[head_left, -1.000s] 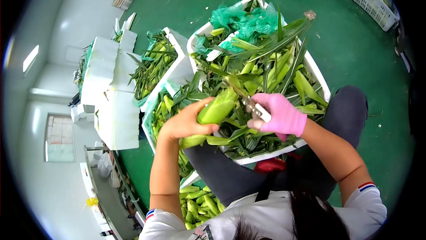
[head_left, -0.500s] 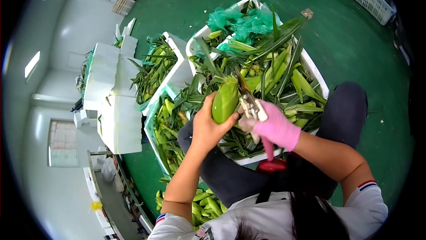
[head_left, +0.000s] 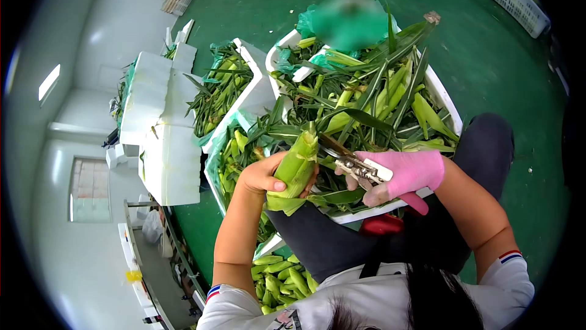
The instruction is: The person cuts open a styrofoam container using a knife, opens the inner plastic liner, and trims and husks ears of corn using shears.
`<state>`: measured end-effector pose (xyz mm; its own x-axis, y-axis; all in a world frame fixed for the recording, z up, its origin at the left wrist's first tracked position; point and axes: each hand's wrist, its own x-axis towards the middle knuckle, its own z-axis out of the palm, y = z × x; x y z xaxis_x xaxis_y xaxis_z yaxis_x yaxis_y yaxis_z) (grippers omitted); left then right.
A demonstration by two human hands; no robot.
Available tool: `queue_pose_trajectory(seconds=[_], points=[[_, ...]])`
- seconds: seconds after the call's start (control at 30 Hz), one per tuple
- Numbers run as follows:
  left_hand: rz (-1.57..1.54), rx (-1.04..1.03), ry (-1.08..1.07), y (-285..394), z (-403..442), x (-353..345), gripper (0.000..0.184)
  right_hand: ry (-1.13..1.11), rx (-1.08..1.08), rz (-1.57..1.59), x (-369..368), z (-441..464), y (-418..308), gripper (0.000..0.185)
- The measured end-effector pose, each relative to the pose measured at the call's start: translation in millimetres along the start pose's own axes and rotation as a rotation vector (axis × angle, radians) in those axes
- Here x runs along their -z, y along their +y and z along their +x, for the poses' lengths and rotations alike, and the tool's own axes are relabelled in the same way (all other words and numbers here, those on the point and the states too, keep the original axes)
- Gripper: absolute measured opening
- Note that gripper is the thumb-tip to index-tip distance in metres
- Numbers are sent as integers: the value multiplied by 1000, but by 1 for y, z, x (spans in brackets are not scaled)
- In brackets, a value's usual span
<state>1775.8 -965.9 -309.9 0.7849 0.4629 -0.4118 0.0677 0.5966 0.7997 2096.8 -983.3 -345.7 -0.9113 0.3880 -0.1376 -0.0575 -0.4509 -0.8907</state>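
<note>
My bare left hand (head_left: 264, 174) is wrapped around an ear of corn (head_left: 296, 168) in its green husk, held tilted with its cut stalk end up. Over my right hand (head_left: 410, 176) is a pink glove, its fingertips dirty. That hand grips pruning shears (head_left: 361, 168) with pale handles, and their blades point up and left beside the corn's stalk end. Just beyond both hands, a white foam box (head_left: 444, 101) holds loose green husks and leaves (head_left: 372, 95). Part of the shears' handles is hidden by the glove.
More corn (head_left: 235, 153) fills a foam box on my left. Trimmed ears (head_left: 282, 281) lie in a pile by my left side. Tall white foam boxes (head_left: 171, 165) stand further left. A white plastic crate (head_left: 510, 0) is on the green floor (head_left: 488, 74) at upper right.
My left hand has shifted its grip, and the ear has turned and come lower. The shears have tilted more to the left, and the leafy top beside the ear is gone from it.
</note>
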Motion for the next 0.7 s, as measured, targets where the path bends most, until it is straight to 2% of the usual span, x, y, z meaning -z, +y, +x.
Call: queue_pose_trajectory(seconds=[0.17, 0.27, 0.3, 0.37, 0.4, 0.43, 0.53, 0.6, 0.63, 0.7], points=[[-33, 56, -89, -18, 6, 12, 85, 10, 38, -102, 0, 4, -2, 59], [41, 158, -72, -17, 10, 4, 81, 81, 67, -56, -1, 7, 5, 43], [-26, 136, -90, -21, 11, 4, 82, 90, 61, -61, -1, 8, 5, 41], [-150, 83, -124, -26, 13, 5, 83, 270, -12, -28, -8, 7, -3, 28], [-171, 18, -85, -26, 13, 2, 81, 302, 57, 54, -8, 7, -1, 26], [-105, -167, 10, -39, 19, 5, 77, 332, 126, 135, -8, 7, 1, 23], [-149, -345, 67, -40, 26, 10, 73, 248, 50, 167, -10, -1, -14, 32], [-144, -389, 122, -38, 25, 10, 73, 158, 3, 87, -9, 5, 0, 44], [-145, -409, 147, -38, 25, 10, 72, 175, 99, 26, -16, 10, 8, 51], [-49, -354, 205, -41, 26, 9, 75, 230, 22, -64, -20, 20, 18, 56]])
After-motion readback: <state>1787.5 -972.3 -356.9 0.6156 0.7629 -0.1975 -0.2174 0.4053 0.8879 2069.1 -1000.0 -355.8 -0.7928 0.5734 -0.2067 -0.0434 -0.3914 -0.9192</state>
